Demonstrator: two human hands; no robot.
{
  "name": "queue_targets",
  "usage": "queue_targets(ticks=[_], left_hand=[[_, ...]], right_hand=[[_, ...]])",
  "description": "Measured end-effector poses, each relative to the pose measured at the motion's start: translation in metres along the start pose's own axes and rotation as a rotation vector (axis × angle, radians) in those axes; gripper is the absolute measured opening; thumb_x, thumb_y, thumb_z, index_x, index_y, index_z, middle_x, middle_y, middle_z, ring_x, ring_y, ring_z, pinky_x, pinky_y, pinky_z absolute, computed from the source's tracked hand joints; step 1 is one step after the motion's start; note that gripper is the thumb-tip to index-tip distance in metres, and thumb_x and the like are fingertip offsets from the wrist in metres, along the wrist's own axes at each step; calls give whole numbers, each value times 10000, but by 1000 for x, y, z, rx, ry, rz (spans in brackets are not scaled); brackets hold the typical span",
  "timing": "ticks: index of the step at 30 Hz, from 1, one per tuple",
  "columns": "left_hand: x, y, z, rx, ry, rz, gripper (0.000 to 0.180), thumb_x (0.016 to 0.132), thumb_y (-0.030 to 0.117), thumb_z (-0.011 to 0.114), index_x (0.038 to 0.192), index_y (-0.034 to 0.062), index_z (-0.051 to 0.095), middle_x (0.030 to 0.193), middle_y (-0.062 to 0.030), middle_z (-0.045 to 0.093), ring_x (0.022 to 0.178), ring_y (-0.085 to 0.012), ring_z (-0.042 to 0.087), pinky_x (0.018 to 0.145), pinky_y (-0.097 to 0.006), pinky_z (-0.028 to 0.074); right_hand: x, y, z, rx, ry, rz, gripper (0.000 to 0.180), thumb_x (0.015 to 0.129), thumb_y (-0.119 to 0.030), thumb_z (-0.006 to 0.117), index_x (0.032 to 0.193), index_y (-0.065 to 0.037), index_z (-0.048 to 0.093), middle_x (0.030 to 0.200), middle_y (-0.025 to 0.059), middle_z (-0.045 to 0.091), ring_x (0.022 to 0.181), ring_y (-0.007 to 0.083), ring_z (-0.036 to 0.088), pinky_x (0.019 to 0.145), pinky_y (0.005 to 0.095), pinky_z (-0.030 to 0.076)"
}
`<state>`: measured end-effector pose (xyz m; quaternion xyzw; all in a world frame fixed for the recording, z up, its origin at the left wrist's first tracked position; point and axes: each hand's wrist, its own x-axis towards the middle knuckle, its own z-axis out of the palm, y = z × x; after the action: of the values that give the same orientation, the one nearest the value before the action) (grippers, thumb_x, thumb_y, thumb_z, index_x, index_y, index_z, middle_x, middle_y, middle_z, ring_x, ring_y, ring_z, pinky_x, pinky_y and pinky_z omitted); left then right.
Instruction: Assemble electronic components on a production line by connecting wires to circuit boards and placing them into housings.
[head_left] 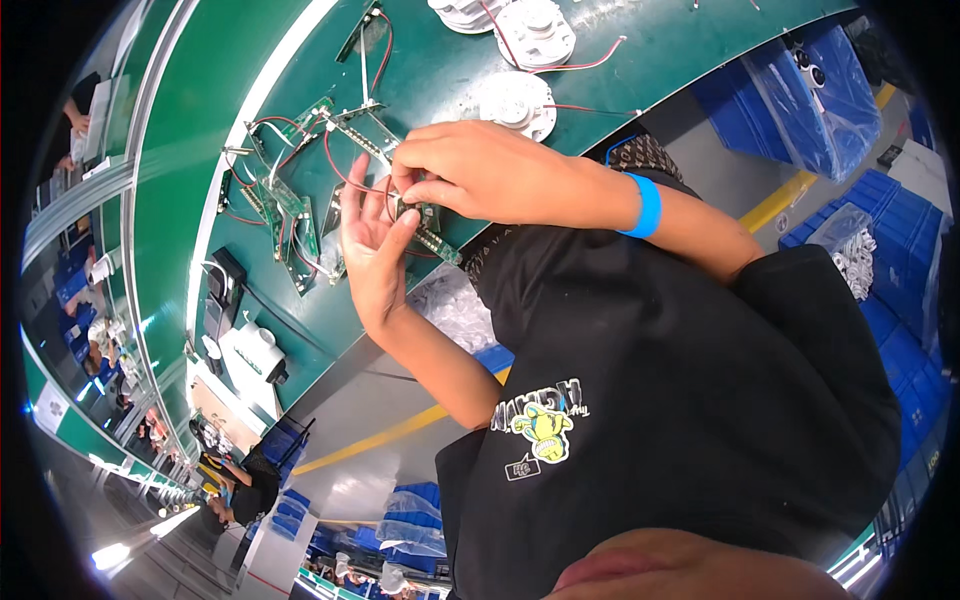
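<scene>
My left hand [375,250], palm turned up, grips a green circuit board [437,246] between thumb and fingers. Over it, my right hand [470,175], with a blue band on the wrist, has its thumb and fingertips pinched together at the board. What lies between those fingertips is hidden. A red wire [334,165] loops into the space between my hands. Just left of them, several narrow green circuit boards [258,205] with red and black wires lie in a loose cluster on the green table [420,85].
White round plastic parts [517,105], some with red wires, stand at the table's far side. A black adapter [228,270] and a white device [258,350] with a dark end lie at the left. Blue crates [875,250] are stacked on the right. Other people work farther off.
</scene>
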<state>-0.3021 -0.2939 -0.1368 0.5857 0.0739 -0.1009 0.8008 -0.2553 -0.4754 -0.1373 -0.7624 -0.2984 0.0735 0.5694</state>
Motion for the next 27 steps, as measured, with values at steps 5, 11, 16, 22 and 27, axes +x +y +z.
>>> queue_targets(ticks=[5,11,16,22,27], left_hand=[[-5,2,-14,17,-63,-71,718,800,1,644,1419,-52,283,1333,-178,474,1180,-219,515,927,-337,464],[-8,-5,-12,199,235,-54,360,898,-13,554,1251,-40,492,1203,-141,572,1109,-205,569,856,-319,537],[2,-15,-2,202,259,128,256,933,46,561,1174,-38,540,1145,-136,594,1019,-207,610,847,-358,544],[-4,-7,10,206,377,227,188,944,95,554,1085,-30,548,1049,-129,622,858,-182,645,820,-299,495],[-2,-7,2,206,344,202,92,939,74,507,990,-1,516,970,-138,620,733,-171,633,765,-297,488]], right_hand=[[3,-8,-14,-71,38,-99,109,873,-123,577,923,-38,533,852,123,583,807,340,582,680,429,464],[10,-29,-41,-151,-127,-21,104,906,-125,554,956,-43,516,847,122,592,782,325,590,690,395,464],[21,-19,-40,437,60,95,154,944,-125,562,1046,-16,521,896,65,655,814,156,663,742,284,504],[17,-15,-39,954,130,272,198,969,-195,537,1065,-21,538,958,65,615,890,172,645,779,291,510],[18,-11,-43,1222,180,384,181,965,-176,517,1065,-28,546,926,58,601,851,133,579,749,283,473]])
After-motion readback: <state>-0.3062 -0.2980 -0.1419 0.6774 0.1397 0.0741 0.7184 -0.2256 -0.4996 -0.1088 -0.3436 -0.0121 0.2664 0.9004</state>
